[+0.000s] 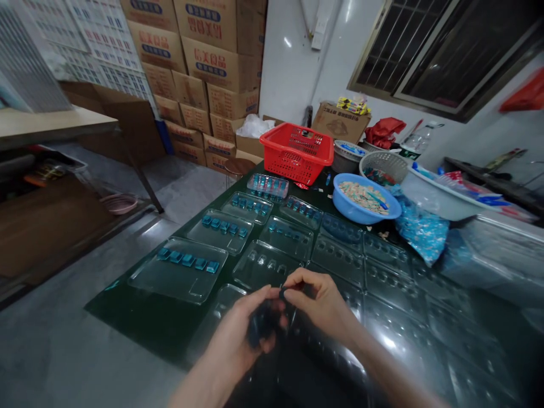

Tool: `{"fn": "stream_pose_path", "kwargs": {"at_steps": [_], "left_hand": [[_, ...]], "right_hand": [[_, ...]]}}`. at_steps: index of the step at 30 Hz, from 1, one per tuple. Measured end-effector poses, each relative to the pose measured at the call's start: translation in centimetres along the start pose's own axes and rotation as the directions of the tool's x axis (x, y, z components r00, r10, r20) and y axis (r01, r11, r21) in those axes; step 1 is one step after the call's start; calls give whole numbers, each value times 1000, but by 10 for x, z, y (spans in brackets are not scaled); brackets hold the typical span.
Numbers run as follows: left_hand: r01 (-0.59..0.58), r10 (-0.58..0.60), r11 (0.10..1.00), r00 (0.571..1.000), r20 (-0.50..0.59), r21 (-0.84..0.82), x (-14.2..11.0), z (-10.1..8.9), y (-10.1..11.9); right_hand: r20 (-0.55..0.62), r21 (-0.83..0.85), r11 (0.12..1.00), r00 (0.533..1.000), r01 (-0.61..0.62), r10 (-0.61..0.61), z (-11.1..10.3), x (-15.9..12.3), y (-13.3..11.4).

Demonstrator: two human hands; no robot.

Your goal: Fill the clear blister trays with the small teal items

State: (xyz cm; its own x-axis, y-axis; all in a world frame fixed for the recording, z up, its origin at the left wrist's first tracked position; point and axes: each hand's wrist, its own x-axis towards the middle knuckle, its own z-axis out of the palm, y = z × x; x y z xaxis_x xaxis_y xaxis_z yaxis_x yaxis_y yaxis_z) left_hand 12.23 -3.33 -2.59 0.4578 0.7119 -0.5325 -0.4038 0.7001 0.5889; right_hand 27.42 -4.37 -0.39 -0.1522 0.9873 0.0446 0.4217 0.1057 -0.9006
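My left hand (238,326) is curled around a clump of dark blue pieces (259,326), blurred and partly covered by the fingers. Between thumb and fingertips of my right hand (321,297) is a small dark piece (282,292), which touches the left fingertips too. Both hands are above clear plastic blister trays laid in rows on a dark green table. A near-left tray (165,288) carries a row of teal blocks (187,260), as do several trays behind it. The tray (242,272) just beyond my hands shows bare moulded bumps.
At the table's far end stands a red plastic basket (293,156). A blue basin (361,212) of pale small pieces sits right of it, beside a bag of blue-white bits (425,229). Cartons (212,62) are stacked behind; another table (55,127) is at left.
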Motion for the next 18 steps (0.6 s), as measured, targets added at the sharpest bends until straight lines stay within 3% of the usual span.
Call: {"fn": "stream_pose_path", "kwargs": {"at_steps": [3,9,15,18], "left_hand": [[-130,127,979,991,29,156,-3,-2,-4],[-212,220,918,975,14,336,0,-7,-9],[-287,299,879,954,29,381,1,-3,-8],[-252,262,912,965,13,324,0,-2,-8]], "right_hand": [[-54,-68,997,998,-20,17,1,0,3],[-53,-199,975,992,103,-116,9,0,-2],[-107,-118,991,992,57,-70,12,-3,-6],[-84,-50,996,994,69,-74,11,-7,-5]]}}
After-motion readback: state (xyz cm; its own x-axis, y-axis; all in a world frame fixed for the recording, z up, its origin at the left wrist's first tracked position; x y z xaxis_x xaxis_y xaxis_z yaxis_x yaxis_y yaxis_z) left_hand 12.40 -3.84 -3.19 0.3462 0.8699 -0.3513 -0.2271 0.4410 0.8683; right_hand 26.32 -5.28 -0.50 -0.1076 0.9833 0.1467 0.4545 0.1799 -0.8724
